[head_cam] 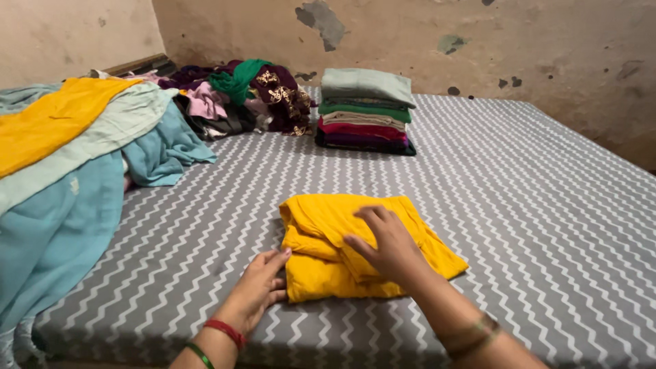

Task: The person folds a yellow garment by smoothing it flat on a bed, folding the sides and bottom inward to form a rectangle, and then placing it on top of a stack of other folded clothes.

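Both hands, left hand (258,287) and right hand (386,242), press folded yellow garment (321,236)

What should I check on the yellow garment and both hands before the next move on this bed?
1. Yellow garment folded into a compact bundle: ok, though its right corner sticks out.
2. Right hand flat on top of the garment, pressing it: ok.
3. Left hand at the garment's left edge, fingertips touching: ok.
4. Either hand closed in a grip on the cloth: not ok, both lie open.
5. Folded stack at the far side, upright and neat: ok.
6. Unfolded pile and loose cloths apart from the garment: ok.
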